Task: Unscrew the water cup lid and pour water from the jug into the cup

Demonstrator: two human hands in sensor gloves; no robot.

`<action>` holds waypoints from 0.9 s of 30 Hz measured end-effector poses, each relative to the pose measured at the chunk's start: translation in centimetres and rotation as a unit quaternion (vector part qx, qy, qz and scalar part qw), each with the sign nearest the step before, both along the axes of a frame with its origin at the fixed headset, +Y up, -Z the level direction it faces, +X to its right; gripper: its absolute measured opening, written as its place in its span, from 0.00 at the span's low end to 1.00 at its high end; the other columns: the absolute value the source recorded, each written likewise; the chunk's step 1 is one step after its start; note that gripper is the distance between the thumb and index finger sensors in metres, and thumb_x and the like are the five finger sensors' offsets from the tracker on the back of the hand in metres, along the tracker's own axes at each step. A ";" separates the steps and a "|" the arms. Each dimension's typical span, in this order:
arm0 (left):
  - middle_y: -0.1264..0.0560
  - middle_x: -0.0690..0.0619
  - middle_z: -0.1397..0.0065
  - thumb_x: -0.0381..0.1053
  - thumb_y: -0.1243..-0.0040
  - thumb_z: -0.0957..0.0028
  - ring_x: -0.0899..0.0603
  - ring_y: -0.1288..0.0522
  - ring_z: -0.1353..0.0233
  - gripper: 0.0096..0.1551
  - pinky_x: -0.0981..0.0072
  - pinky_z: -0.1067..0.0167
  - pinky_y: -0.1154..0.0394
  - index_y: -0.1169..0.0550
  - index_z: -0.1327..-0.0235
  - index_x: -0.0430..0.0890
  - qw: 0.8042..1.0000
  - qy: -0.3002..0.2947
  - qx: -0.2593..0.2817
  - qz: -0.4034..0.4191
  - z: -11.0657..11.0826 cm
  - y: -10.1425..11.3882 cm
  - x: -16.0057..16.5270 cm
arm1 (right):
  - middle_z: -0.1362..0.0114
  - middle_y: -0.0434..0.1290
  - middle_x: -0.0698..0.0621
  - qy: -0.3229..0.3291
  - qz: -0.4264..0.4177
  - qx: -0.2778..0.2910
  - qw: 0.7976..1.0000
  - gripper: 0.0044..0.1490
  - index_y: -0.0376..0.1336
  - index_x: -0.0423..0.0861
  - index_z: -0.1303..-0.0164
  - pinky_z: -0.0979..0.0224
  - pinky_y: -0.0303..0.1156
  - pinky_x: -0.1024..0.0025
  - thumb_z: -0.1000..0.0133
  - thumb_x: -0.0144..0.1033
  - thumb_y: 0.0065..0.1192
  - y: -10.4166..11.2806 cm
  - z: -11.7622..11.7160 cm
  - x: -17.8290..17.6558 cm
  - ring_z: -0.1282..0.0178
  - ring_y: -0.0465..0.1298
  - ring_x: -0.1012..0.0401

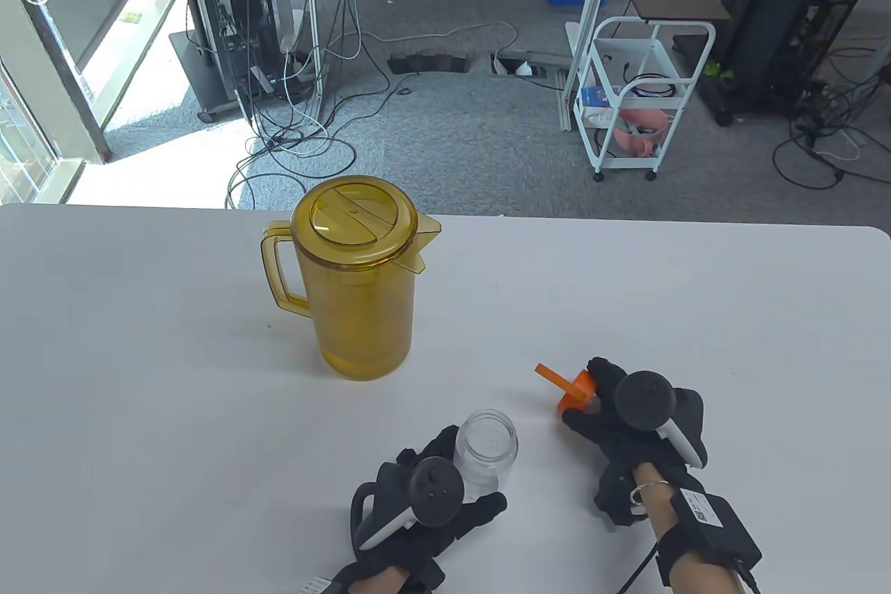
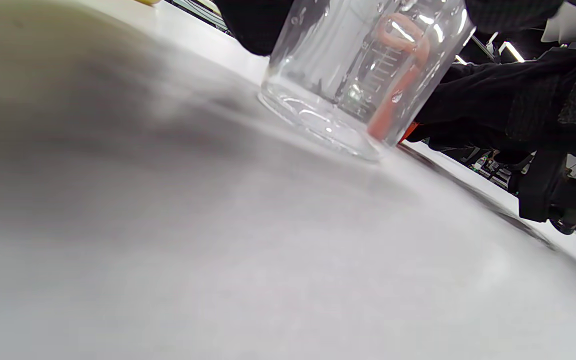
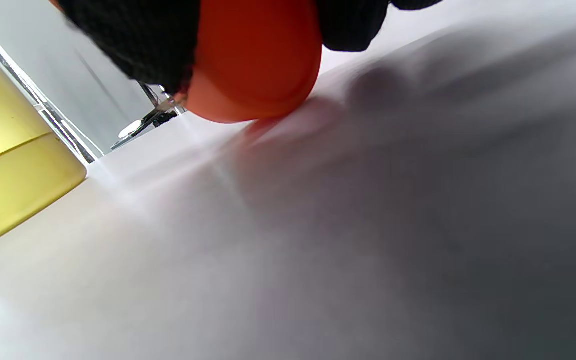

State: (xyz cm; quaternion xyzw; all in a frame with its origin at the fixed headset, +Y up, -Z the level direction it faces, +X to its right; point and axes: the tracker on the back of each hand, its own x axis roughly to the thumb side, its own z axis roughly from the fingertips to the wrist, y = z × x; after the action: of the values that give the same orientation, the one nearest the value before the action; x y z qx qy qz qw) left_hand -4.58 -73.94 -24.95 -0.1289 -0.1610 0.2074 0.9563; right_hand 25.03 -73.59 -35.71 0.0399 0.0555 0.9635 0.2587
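A clear plastic cup (image 1: 487,449) stands upright and lidless near the table's front edge. My left hand (image 1: 445,482) wraps around its lower part from the left. Close up, the cup (image 2: 353,70) fills the top of the left wrist view. To the cup's right, my right hand (image 1: 598,399) grips the orange lid (image 1: 576,393) by its rim, its strap sticking out to the upper left. The lid (image 3: 253,60) hovers tilted just above the table between black fingertips (image 3: 138,40). The amber jug (image 1: 356,277) with closed lid stands mid-table, handle to the left.
The white table (image 1: 139,378) spreads wide to the left and to the right of the jug. The jug's base (image 3: 13,165) shows at the left of the right wrist view. Beyond the far edge are a cart, cables and shelving on the floor.
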 end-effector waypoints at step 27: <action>0.56 0.46 0.12 0.85 0.64 0.45 0.45 0.43 0.11 0.70 0.32 0.17 0.53 0.70 0.17 0.38 1.000 0.001 -0.002 -0.001 0.0 0.0 0.0 | 0.16 0.47 0.30 -0.092 0.087 -0.018 0.992 0.59 0.38 0.36 0.18 0.25 0.48 0.33 0.44 0.47 0.68 0.0 0.9 0.1 0.20 0.63 0.40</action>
State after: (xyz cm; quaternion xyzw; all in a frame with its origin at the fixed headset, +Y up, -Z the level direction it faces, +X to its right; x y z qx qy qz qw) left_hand -4.60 -73.98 -24.99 -0.1306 -0.1600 0.2065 0.9564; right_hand 25.17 -73.55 -34.79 -0.0588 0.0522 0.9807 0.1789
